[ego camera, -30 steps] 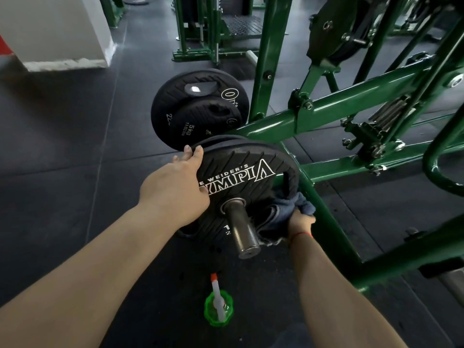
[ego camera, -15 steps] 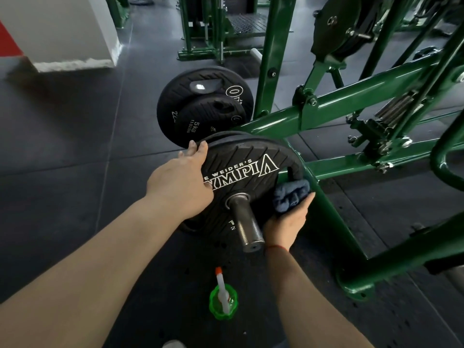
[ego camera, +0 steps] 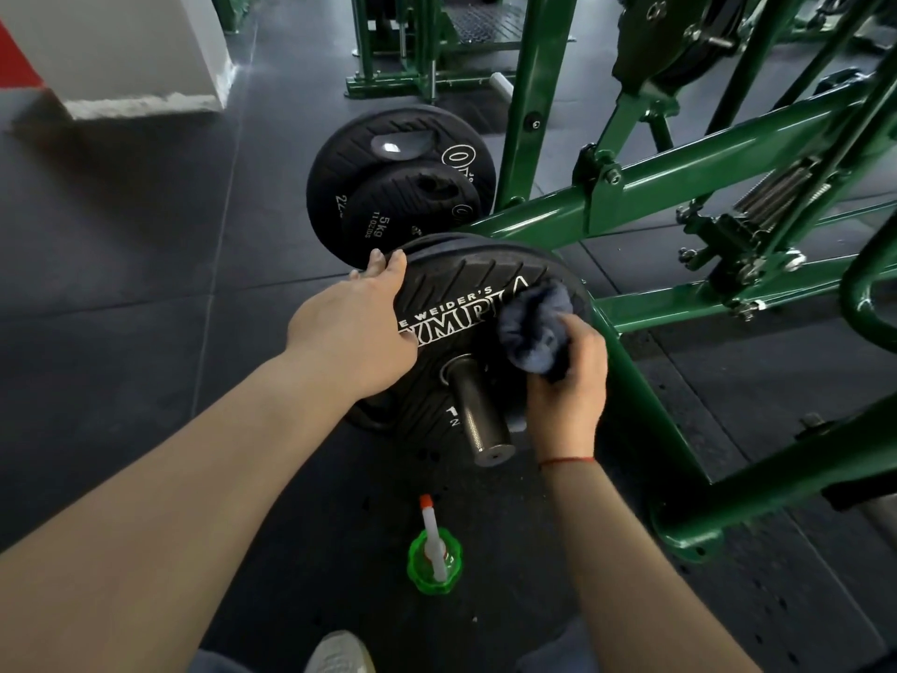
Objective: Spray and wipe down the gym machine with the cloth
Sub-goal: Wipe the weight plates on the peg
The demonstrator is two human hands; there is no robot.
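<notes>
A black weight plate with white lettering sits on a steel peg of the green gym machine. My left hand lies on the plate's upper left face, fingers straight and reaching over its rim. My right hand grips a bunched blue-grey cloth and presses it against the plate's right face, just above the peg. A green spray bottle with a white nozzle and orange tip stands on the floor below the peg.
Two more black plates hang on a peg behind. Green frame bars run right and down toward me. A white block stands at the far left. My shoe shows at the bottom edge on the dark rubber floor.
My right hand has moved the cloth from the plate's lower right edge up and inward onto its face, over the lettering. My left hand has stayed on the plate.
</notes>
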